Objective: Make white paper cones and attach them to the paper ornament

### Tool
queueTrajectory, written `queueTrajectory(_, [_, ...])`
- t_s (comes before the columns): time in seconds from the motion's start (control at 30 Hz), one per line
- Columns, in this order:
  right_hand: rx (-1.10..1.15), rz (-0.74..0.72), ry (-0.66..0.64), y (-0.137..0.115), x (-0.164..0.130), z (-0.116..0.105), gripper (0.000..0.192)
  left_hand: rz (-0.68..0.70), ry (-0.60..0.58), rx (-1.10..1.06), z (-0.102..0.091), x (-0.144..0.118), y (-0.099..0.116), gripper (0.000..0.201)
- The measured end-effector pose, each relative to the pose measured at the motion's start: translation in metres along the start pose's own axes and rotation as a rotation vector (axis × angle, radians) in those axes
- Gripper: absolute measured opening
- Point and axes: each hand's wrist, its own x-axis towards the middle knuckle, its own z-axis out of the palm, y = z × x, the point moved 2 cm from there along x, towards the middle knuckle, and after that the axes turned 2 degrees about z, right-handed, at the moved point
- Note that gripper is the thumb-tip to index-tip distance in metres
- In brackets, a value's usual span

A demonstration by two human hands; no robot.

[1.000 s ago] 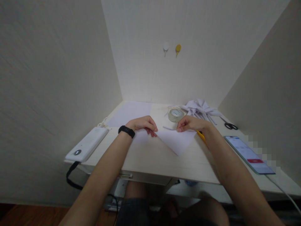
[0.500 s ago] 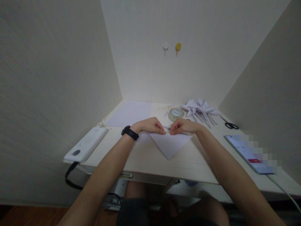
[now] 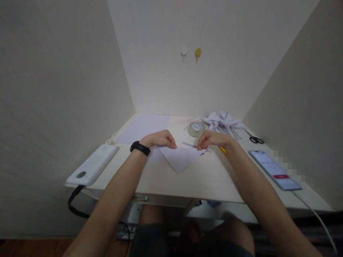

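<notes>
The folded paper under the hands is white with a faint lilac cast, and so is the flat sheet behind it. The bench is pale cream woodgrain. The wristband is black, as are the scissors (handles only). The 2 wall hooks are white and mustard yellow. The phone shows a red bar.
</notes>
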Motion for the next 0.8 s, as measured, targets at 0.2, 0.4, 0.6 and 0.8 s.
queueTrajectory(0.2, [0.129, -0.020, 0.211, 0.015, -0.013, -0.026, 0.028, -0.012, 0.127, -0.040, -0.015, -0.006, -0.007, 0.021])
queueTrajectory(0.4, [0.500, -0.144, 0.811, 0.017, 0.012, -0.019, 0.042, 0.017, 0.547, -0.177, -0.028, -0.008, -0.010, 0.030])
queueTrajectory(0.6, [0.653, -0.180, 0.615, 0.000, 0.044, 0.027, 0.049, 0.034, 0.474, -0.210, -0.014, 0.001, -0.005, 0.035])
queueTrajectory(0.8, [0.640, -0.108, 0.814, 0.005, 0.054, 0.041, 0.036, 0.070, 0.478, -0.133, 0.006, 0.011, 0.005, 0.061])
